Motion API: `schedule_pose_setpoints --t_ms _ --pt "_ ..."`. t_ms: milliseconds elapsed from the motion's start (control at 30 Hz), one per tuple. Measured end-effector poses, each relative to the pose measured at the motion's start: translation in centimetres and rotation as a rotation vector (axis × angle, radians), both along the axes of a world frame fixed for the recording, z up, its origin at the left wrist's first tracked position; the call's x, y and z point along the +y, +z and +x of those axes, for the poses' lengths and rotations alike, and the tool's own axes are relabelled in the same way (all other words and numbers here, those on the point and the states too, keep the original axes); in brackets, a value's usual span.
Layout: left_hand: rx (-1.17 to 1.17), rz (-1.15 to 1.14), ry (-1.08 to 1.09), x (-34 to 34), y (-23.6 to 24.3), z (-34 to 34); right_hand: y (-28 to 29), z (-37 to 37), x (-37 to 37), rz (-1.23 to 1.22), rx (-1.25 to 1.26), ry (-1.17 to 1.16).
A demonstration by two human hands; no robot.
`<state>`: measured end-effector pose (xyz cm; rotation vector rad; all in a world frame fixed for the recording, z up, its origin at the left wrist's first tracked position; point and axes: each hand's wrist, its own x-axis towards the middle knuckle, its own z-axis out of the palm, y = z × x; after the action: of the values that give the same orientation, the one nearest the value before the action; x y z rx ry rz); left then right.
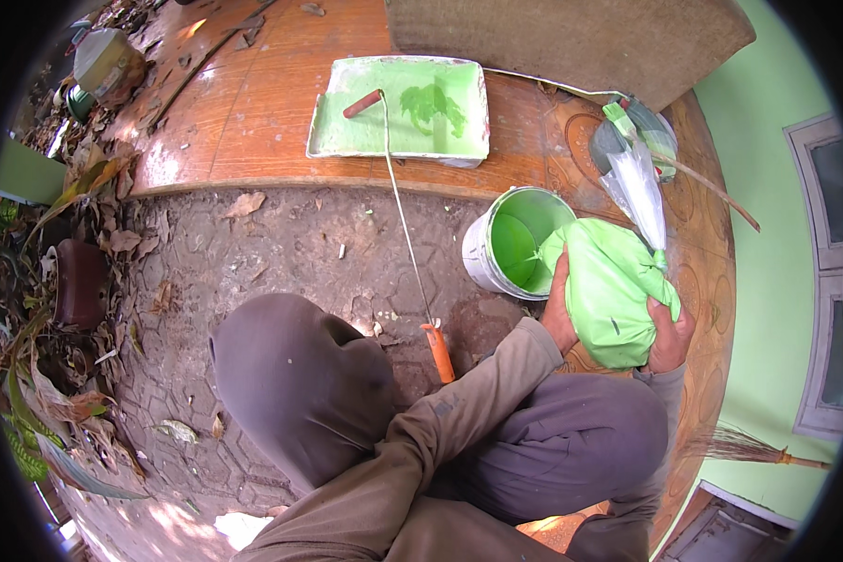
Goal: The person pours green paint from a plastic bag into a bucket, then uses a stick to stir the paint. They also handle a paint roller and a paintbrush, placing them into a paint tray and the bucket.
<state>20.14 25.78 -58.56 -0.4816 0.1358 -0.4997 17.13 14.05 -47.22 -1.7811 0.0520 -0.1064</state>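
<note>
Left hand [559,318] and right hand [670,337] clasp the bulging green plastic bag [609,286]; uneven squeezing could spill paint [511,245] outside the white bucket [480,253].

A light-green painted wall [763,384] rises on the right, with a whitish-framed window [829,281] set in it and a straw-coloured broom with splayed bristles [740,444] near its foot. A broad, flat brown panel [562,42] spans the top, above glossy orange-brown floor tiles [262,103]. At left, dry brown leaves [126,242] litter the grey patterned paving [206,272] around a maroon rounded pot [81,286]; farther up sits a dirty off-white container [106,64], near a thin dark stick [206,58].
</note>
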Motion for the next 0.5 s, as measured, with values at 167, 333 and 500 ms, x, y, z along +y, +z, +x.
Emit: schedule_pose_setpoints --t_ms 167,333,500 --pt "-0.070 -0.001 0.059 1.6 1.4 0.2 0.1 -0.3 0.6 0.083 0.026 -0.061" --pt "-0.119 -0.076 0.074 2.0 1.7 0.8 0.0 -0.2 0.5 0.159 0.036 -0.051" --pt "-0.078 -0.022 0.027 1.7 1.4 1.9 -0.2 -0.1 0.6 0.185 0.103 -0.047"
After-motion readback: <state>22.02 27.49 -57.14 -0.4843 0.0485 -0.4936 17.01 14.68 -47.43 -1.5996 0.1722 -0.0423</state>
